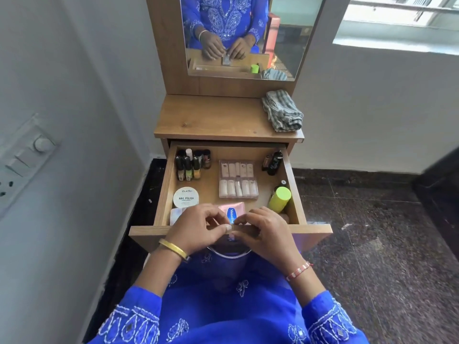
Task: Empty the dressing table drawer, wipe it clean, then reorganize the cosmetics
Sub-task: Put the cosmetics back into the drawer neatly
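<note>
At the front edge of the open drawer (166, 184), a pink Vaseline packet (233, 211) is pinched between the fingers of the left hand (198, 225) and the right hand (265, 230), held just above the drawer's front panel. The packet looks thin, glossy and slippery, so it could be dropped outside the drawer onto the lap if the pinch is loosened unevenly. Behind it, the contents appear already arranged: a cluster of upright nail polish bottles (192, 163) in the far left corner, a round white nail polish remover tub (186, 197) with a flat lid, and a clear, rigid false nail case (237, 179) lying flat in the middle. A lime-capped bottle (280, 199) is leaned against the right wall, and dark tubes (273, 161) are stood behind it. The narrow glass bottles could be toppled like skittles if the drawer is shut sharply, and the leaning bottle could be knocked by the right wrist. On the wood-grain worktop (211, 120), a folded striped cloth (282, 111) of soft woven fabric is left at the right edge, slightly overhanging, so it could be brushed off.
</note>
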A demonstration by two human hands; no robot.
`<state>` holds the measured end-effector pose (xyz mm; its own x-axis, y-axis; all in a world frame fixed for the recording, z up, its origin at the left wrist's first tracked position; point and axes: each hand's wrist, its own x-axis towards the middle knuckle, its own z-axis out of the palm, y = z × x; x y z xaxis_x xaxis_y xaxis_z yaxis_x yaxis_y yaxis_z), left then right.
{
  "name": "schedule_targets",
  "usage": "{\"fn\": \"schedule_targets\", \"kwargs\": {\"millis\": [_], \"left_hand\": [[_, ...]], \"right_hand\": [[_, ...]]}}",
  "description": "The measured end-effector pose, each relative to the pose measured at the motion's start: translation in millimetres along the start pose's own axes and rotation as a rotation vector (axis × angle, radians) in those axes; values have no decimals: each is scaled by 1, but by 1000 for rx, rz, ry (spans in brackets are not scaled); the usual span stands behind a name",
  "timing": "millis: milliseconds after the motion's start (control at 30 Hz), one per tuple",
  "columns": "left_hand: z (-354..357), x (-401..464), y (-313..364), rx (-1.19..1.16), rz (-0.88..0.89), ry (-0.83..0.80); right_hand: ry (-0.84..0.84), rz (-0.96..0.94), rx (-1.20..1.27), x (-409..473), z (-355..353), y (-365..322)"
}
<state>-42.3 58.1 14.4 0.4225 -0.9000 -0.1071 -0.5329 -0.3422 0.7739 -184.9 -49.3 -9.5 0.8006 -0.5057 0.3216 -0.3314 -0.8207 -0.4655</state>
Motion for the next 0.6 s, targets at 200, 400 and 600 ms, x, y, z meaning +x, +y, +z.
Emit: {"fn": "schedule_targets", "kwargs": {"millis": [200, 400, 600], "left_hand": [[-2, 7, -2, 16, -4, 0], [-5, 21, -2, 18, 15, 37], [-8, 41, -5, 4, 34, 80]], "right_hand": [[-18, -18, 15, 4, 2, 4], [2, -22, 7, 20, 3, 11], [50, -41, -10, 37, 7, 17]]}}
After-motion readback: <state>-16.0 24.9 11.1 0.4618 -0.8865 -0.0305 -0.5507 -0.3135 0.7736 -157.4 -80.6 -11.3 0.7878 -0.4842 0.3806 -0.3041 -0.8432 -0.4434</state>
